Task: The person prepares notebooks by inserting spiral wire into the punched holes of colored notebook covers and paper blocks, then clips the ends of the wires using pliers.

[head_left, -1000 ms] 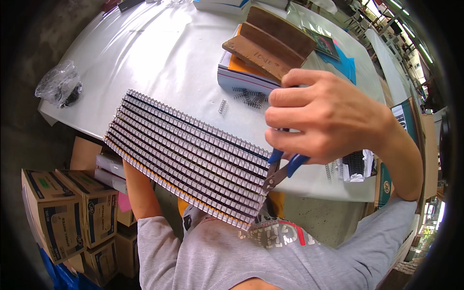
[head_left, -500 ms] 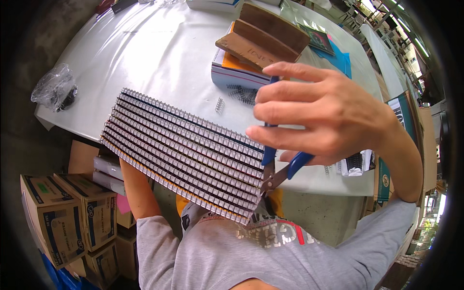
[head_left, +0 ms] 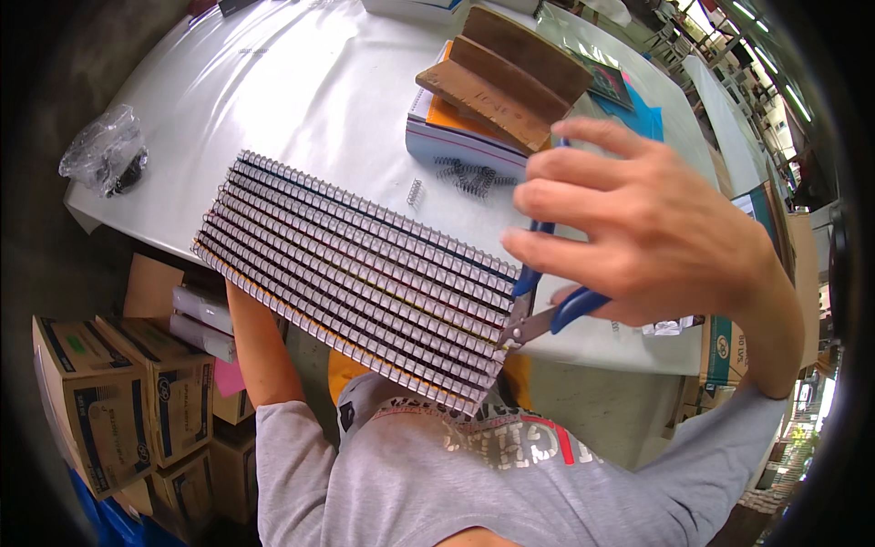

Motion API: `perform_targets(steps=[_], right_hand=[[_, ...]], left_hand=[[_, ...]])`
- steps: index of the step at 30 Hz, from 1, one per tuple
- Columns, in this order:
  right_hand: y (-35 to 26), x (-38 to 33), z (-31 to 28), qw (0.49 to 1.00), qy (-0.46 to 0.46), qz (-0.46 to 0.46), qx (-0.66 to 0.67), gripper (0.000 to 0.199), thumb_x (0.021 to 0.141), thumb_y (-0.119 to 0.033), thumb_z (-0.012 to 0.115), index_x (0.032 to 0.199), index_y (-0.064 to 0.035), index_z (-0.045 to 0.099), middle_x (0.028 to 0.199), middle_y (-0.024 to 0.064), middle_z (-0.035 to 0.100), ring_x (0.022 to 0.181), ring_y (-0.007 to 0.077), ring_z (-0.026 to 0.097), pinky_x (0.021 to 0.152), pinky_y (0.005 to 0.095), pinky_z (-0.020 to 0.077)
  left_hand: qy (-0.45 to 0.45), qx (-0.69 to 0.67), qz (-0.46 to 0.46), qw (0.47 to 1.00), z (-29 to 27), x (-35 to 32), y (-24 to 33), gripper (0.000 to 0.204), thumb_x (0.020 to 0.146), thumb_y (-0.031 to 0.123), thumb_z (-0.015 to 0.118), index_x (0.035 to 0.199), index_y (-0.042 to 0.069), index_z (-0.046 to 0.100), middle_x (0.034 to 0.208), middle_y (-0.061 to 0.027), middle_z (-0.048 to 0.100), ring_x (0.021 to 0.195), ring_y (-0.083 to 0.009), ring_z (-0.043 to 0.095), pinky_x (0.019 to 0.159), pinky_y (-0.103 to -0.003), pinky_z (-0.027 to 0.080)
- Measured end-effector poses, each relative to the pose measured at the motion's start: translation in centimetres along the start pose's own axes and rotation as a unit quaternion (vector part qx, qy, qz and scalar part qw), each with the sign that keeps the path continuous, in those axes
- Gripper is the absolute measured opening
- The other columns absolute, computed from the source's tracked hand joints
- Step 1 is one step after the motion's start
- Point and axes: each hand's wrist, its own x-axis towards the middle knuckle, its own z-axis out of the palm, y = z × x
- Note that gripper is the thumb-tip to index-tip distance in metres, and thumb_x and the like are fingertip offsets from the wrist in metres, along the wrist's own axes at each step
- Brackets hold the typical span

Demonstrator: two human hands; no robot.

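Note:
A stack of spiral-bound notebooks (head_left: 355, 273) is tilted in front of my body, with its rows of wire binding facing up. My left forearm (head_left: 260, 346) goes in under the stack's left part, and the notebooks hide that hand and its fingers. My right hand (head_left: 629, 232) grips a pair of blue-handled pliers (head_left: 538, 321). The pliers' handles are spread, and their metal jaws meet the coil ends at the stack's right edge.
Loose dark coil pieces (head_left: 474, 176) and a short coil (head_left: 415, 193) lie on the white-covered table (head_left: 301, 100). Behind them, a wooden angled stand (head_left: 506, 77) rests on a pile of notebooks (head_left: 456, 141). A plastic bag (head_left: 108, 150) sits at left, above cardboard boxes (head_left: 100, 401).
My right hand and the pliers have shifted right, and the jaws sit slightly higher along the stack's right edge. The stack has moved a little up and right in view.

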Motion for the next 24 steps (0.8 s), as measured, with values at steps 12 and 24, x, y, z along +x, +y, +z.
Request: perform_targets(steps=[12, 24], right_hand=[[-1.4, 1.0, -1.3, 0.997, 0.002, -0.080, -0.019, 0.021, 0.065, -0.025, 0.070, 0.080, -0.0103, 0.067, 0.077, 0.0054, 0.061, 0.073, 0.0193, 0.061, 0.068, 0.0377, 0.0494], [-0.5, 0.3, 1.2, 0.983, 0.161, -0.083, -0.033, 0.035, 0.059, -0.024, 0.072, 0.089, -0.0094, 0.065, 0.083, 0.0043, 0.058, 0.086, 0.0204, 0.060, 0.087, 0.0452, 0.0463]], left_hand=[[-0.031, -0.277, -0.042, 0.960, 2.3, -0.8, -4.4, 0.057, 0.093, 0.040, 0.035, 0.139, 0.005, 0.032, 0.141, -0.0167, 0.035, 0.130, -0.0299, 0.033, 0.110, -0.044, 0.021], [-0.089, -0.684, 0.034, 0.723, 3.7, -0.4, -4.0, 0.062, 0.096, 0.043, 0.035, 0.144, 0.007, 0.020, 0.148, -0.0071, 0.027, 0.134, -0.0211, 0.028, 0.111, -0.038, 0.022]])
